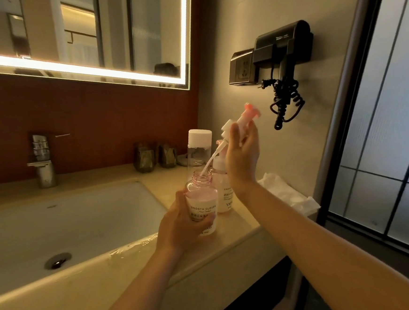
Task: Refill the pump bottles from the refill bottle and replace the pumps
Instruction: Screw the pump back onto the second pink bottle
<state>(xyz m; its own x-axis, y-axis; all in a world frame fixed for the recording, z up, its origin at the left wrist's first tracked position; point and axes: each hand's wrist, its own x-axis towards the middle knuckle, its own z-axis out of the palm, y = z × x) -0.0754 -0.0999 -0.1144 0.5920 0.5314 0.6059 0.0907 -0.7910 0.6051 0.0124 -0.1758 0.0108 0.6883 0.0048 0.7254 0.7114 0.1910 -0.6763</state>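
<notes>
Left hand: grip closed round the lower body of the open pump bottle, which is held upright at the bench, just right of the sink. Pink liquid is visible inside.

Right hand: grip closed on the pump, tilted with its head up and to the right. The tube tip sits inside the bottle's neck.

Second pump bottle, pump fitted, stands just behind. Refill bottle, white cap on, stands farther back. A crumpled tissue lies on the bench to the right.
</notes>
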